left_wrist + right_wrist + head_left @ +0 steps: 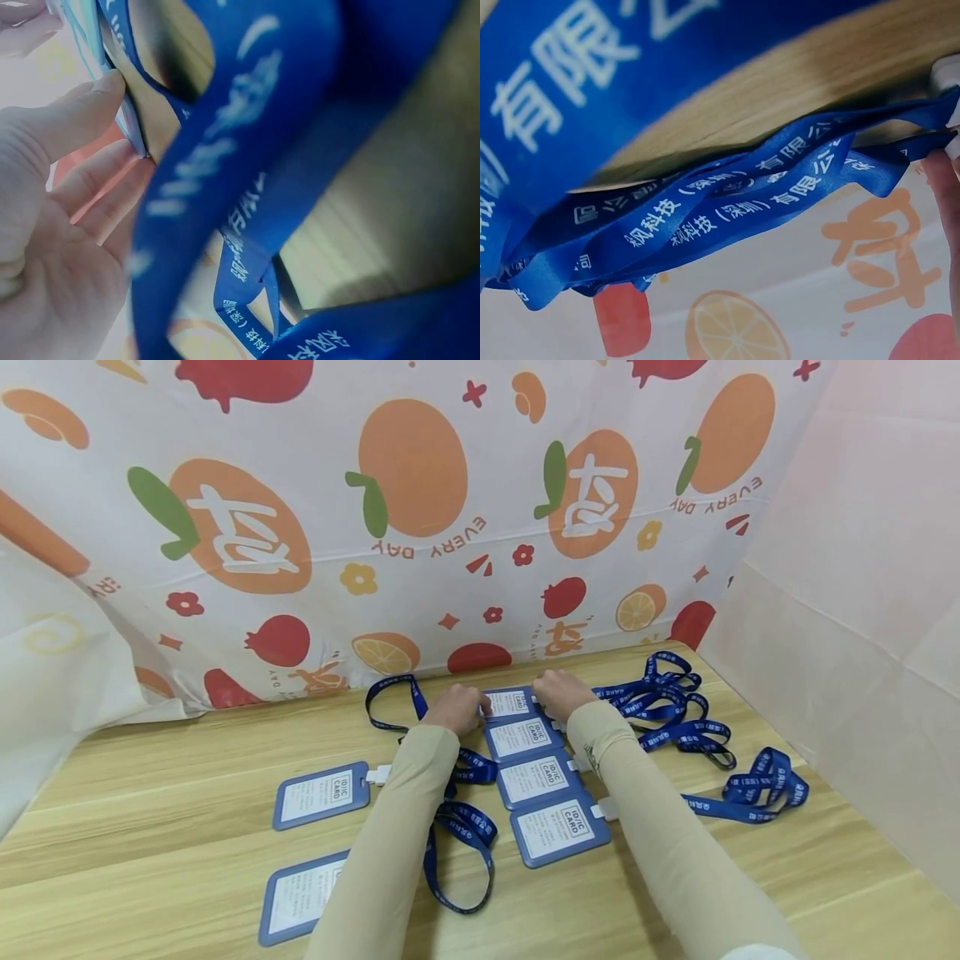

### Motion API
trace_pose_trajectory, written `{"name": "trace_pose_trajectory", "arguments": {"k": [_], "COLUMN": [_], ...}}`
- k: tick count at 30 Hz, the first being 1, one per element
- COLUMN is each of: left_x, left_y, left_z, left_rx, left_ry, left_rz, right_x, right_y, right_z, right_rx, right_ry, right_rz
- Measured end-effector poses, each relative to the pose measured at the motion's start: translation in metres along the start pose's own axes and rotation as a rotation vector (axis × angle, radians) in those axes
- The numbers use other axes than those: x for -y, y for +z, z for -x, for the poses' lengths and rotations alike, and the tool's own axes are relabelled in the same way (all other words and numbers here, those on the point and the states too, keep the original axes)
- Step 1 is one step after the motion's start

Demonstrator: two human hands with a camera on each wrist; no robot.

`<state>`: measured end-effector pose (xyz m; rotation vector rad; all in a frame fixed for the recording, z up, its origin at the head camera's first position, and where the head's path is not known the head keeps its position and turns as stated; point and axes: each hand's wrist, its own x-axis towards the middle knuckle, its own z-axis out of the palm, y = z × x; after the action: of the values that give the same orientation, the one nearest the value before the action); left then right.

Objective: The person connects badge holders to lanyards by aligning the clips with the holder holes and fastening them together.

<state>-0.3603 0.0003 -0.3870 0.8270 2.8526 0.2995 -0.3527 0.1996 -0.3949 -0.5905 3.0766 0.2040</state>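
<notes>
Blue-framed ID card holders stand in a column on the table, and the farthest card holder (510,703) lies between both hands. My left hand (456,708) pinches its left edge; the left wrist view shows the thumb (90,105) against that edge. At its right end, my right hand (561,695) grips the holder by the clip side, fingers curled. One finger (946,191) touches near the white clip (949,82) in the right wrist view. Nearer in the column are a second holder (522,737), a third (536,779) and a fourth (561,831).
Blue lanyards (660,710) heap to the right, another lanyard (765,789) coils nearer the edge. Under the left forearm lies a looped lanyard (465,827). Two more card holders, one farther (321,795) and one nearer (300,897), lie left. A fruit-print cloth (450,585) hangs behind.
</notes>
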Motion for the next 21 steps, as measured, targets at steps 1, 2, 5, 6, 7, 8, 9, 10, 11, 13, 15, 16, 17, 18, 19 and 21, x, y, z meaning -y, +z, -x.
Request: {"name": "trace_pose_trajectory", "arguments": {"k": [1,2,5,6,7,8,9,10,11,13,15,16,17,18,19,21], "left_x": [0.0,0.0,-0.0003,-0.0006,-0.0008,-0.0011,-0.0014,-0.0017,-0.0019,-0.0024,-0.0026,-0.0027,-0.0025,-0.0022,-0.0021,-0.0016], "left_y": [0.0003,0.0006,0.0016,0.0022,0.0026,0.0031,0.0036,0.0041,0.0047,0.0055,0.0059,0.0059,0.0059,0.006,0.006,0.0061], "left_z": [-0.0001,-0.0002,-0.0009,-0.0013,-0.0015,-0.0018,-0.0021,-0.0024,-0.0029,-0.0033,-0.0035,-0.0034,-0.0032,-0.0031,-0.0026,-0.0022], "left_rx": [0.0,-0.001,-0.006,-0.008,-0.01,-0.012,-0.013,-0.016,-0.017,-0.02,-0.024,-0.025,-0.027,-0.03,-0.031,-0.035], "left_ry": [-0.003,-0.006,-0.01,-0.012,-0.014,-0.017,-0.019,-0.021,-0.025,-0.035,-0.042,-0.045,-0.047,-0.045,-0.044,-0.041], "left_rz": [-0.003,-0.006,-0.011,-0.012,-0.015,-0.015,-0.018,-0.019,-0.018,-0.012,-0.007,-0.005,-0.003,-0.004,-0.002,0.0], "right_x": [0.0005,0.0009,0.0018,0.0018,0.0016,0.0013,0.001,0.0005,0.0002,-0.0001,0.0002,0.0005,0.0008,0.0009,0.0014,0.0024], "right_y": [0.0004,0.0004,0.0009,0.0013,0.0016,0.002,0.0027,0.0035,0.0041,0.0046,0.0046,0.0042,0.0038,0.0033,0.0026,0.0013], "right_z": [-0.0002,0.0,0.0001,0.0001,0.0002,0.0001,0.0,-0.0002,-0.0003,-0.0006,-0.0009,-0.0011,-0.0012,-0.0012,-0.0009,-0.0004], "right_rx": [-0.002,-0.003,-0.011,-0.013,-0.014,-0.013,-0.01,-0.006,-0.002,0.007,0.016,0.019,0.022,0.027,0.032,0.04], "right_ry": [0.006,0.012,0.027,0.031,0.035,0.04,0.046,0.054,0.059,0.068,0.075,0.078,0.081,0.083,0.084,0.09], "right_rz": [-0.007,-0.018,-0.046,-0.052,-0.06,-0.068,-0.075,-0.083,-0.088,-0.098,-0.102,-0.103,-0.102,-0.102,-0.099,-0.099]}}
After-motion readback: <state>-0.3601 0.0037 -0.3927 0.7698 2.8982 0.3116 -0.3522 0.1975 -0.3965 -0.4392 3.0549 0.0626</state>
